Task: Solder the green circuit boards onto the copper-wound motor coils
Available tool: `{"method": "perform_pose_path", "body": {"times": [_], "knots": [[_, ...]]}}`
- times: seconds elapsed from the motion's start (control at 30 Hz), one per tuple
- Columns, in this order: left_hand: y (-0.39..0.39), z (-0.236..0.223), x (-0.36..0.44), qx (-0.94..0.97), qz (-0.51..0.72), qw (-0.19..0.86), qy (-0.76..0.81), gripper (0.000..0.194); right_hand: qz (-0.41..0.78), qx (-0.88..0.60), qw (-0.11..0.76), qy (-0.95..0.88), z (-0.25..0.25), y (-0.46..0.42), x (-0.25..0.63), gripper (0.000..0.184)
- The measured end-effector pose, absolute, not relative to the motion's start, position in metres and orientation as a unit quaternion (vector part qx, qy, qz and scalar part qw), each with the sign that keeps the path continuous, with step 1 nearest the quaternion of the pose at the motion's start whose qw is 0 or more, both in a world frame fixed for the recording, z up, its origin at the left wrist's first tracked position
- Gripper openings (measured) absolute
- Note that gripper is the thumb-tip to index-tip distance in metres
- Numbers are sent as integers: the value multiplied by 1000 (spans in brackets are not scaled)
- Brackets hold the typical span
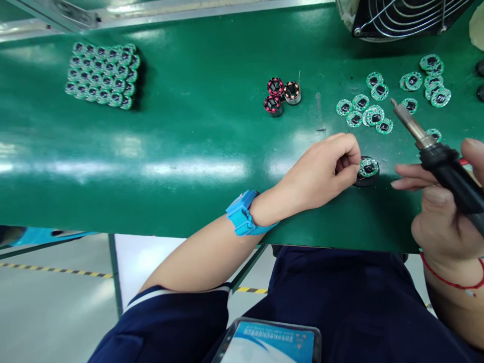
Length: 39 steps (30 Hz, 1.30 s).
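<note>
My left hand (321, 169), with a blue band at its wrist, is closed in a pinch at the left edge of a round green circuit board (368, 167). That board sits on a round black holder (366, 182) near the bench's front edge. A soldering iron (440, 159) is in my right hand (449, 217), its tip pointing up and left, apart from the board. Loose round circuit boards (354, 119) lie beyond both hands, some overlapping. Farther left stand three small motor stators (273, 105) with copper or reddish windings. Whether my left fingertips grip the board's rim or something finer is hidden.
A stacked block of round boards (100, 75) stands at the far left of the green bench (189, 126). A fan with a wire guard (408, 17) is at the back right. An aluminium rail (181, 16) runs along the back edge.
</note>
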<state>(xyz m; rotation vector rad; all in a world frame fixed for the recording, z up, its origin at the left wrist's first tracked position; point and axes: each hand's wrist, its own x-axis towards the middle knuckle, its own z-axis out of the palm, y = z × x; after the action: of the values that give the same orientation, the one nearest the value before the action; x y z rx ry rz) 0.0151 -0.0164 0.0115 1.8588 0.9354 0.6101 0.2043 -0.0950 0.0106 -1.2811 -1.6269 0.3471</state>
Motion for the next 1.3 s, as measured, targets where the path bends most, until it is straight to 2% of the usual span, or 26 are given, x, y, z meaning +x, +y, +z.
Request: {"method": "perform_pose_path", "body": {"times": [0.17, 0.23, 0.47, 0.63, 0.87, 1.3], "knots": [[-15, 11, 13, 769, 248, 458, 371, 16, 134, -538, 309, -773, 16, -79, 194, 52], [-14, 12, 11, 787, 237, 443, 357, 15, 149, -541, 269, -783, 13, -77, 195, 52], [-11, 12, 5, 857, 203, 371, 293, 14, 166, -538, 301, -770, 8, -78, 197, 55], [-15, 7, 7, 844, 228, 407, 264, 12, 165, -533, 308, -770, 6, -78, 196, 58], [-16, 9, 13, 798, 246, 455, 309, 9, 148, -517, 343, -770, 5, -82, 199, 63], [-15, 10, 12, 767, 266, 458, 362, 11, 92, -522, 333, -780, 7, -84, 199, 56]]}}
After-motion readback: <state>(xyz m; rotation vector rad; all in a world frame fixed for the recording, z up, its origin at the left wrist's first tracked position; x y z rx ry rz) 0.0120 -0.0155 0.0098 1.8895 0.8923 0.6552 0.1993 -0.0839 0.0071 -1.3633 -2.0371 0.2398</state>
